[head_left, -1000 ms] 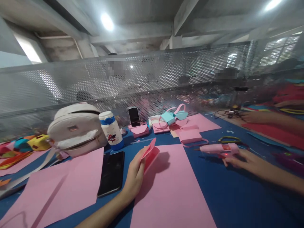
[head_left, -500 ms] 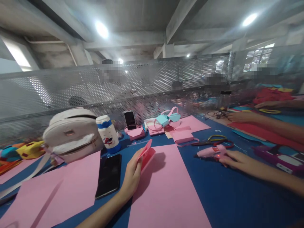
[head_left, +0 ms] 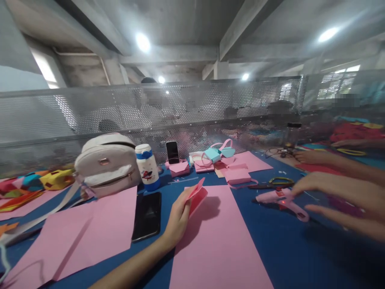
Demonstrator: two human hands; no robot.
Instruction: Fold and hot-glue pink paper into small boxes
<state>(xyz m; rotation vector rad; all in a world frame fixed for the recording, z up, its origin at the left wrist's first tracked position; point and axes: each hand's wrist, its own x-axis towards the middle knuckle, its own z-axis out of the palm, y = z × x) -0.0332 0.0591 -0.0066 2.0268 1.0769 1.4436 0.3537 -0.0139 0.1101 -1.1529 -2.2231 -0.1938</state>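
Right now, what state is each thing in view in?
Pink plastic glue gun: on the blue table, red light lit.
Folded pink paper: held in the left hand.
Right hand: open, beside the glue gun.
Black rectangular phone: flat, screen dark.
Small pale-edged phone: propped up, screen dark.
White bottle with blue base: upright, lid on.
Off-white backpack: upright.

left hand (head_left: 178,218): bare | left forearm (head_left: 140,261): bare, slender | right hand (head_left: 343,192): bare, long-fingered, slightly blurred

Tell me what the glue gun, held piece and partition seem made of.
Glue gun: probably plastic, from its smooth, molded-looking pink shell.
Held piece: likely matte paper or card, thin and folded-looking.
Partition: apparently metal, grey sheen, punched holes.
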